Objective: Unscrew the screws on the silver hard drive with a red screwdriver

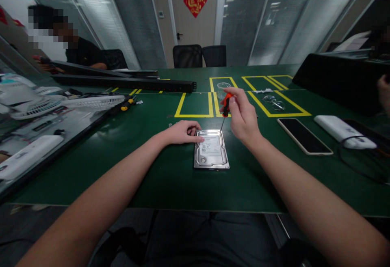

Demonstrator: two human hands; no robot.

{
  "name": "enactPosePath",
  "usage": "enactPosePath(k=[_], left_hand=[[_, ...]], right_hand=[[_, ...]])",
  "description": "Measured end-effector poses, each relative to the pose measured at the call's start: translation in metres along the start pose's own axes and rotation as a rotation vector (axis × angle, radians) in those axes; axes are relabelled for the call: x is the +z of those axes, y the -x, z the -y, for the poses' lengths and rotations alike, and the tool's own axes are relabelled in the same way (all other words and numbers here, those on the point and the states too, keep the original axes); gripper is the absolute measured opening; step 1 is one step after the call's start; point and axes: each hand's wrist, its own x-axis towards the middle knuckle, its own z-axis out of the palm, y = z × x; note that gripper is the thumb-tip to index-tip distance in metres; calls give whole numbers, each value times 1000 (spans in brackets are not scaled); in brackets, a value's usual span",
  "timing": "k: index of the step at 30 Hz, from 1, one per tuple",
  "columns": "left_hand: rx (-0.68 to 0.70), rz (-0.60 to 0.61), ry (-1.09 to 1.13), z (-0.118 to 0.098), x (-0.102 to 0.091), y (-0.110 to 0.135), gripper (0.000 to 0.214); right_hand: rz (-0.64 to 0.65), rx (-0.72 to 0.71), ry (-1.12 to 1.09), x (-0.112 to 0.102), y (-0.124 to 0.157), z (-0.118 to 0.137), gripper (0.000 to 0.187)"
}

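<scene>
A silver hard drive (pixel 211 150) lies flat on the green mat in front of me. My left hand (pixel 183 132) rests at its far left corner, fingers curled with the tips pressing the drive's edge. My right hand (pixel 240 115) is closed round a small screwdriver (pixel 226 105) with an orange and black handle. The screwdriver stands nearly upright, its thin shaft pointing down at the drive's far right corner.
Yellow-taped boxes (pixel 195 104) mark the mat beyond the drive; one holds a clear dish (pixel 223 85), another holds clear round lids (pixel 274 102). A phone (pixel 304 136) and a white power bank (pixel 344 131) lie right. A long black bar (pixel 128 82) and another person (pixel 79 52) are at far left.
</scene>
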Motion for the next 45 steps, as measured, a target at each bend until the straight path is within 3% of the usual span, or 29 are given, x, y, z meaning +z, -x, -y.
enactPosePath(k=[45], left_hand=[[2,-10,-5,0,1,-1,59]], right_hand=[[-118,-59,52,1,-3,-2,21]])
